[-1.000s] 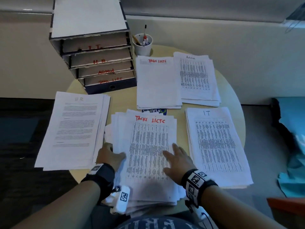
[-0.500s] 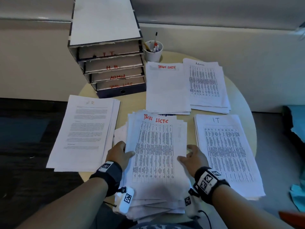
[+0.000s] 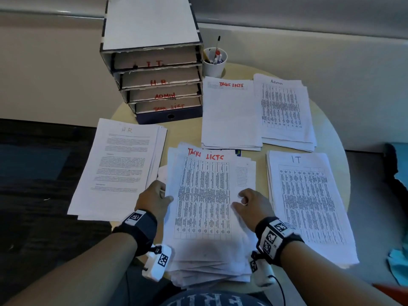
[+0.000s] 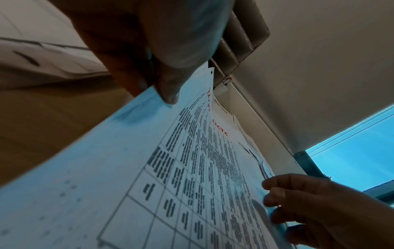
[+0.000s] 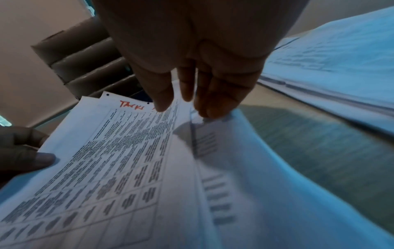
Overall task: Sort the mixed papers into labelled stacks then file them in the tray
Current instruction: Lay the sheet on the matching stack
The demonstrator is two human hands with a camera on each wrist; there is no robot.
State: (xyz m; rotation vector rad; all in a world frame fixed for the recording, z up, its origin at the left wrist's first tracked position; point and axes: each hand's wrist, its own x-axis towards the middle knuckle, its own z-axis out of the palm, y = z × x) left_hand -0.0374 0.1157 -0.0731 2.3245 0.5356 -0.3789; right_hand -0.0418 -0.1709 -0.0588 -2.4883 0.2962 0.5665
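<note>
A mixed pile of papers (image 3: pixel 205 261) lies at the table's near edge, topped by a printed table sheet (image 3: pixel 203 195) headed "Tasks Lists" in red. My left hand (image 3: pixel 154 197) grips that sheet's left edge, thumb (image 4: pixel 168 94) on top. My right hand (image 3: pixel 251 203) pinches its right edge with curled fingers (image 5: pixel 209 107), and the edge curls up. Sorted stacks lie around: HR (image 3: pixel 119 164) left, Tasks Lists (image 3: pixel 229 115) and Admin (image 3: pixel 284 111) behind, IT (image 3: pixel 309 206) right. The filing tray (image 3: pixel 152 25) stands at the back left, its shelves marked I.T., H.R., ADMIN, TASK LIST.
A white cup with pens (image 3: pixel 215 62) stands just right of the tray. The round table (image 3: pixel 331 133) ends close behind the Admin and IT stacks. The HR stack overhangs the table's left edge above the dark floor (image 3: pixel 33 195). A teal thing (image 3: pixel 399 261) lies at the far right.
My right hand slid from lying flat on the top sheet to its right edge, and its fingers curled. My left hand stayed at the left edge. The head view shifted.
</note>
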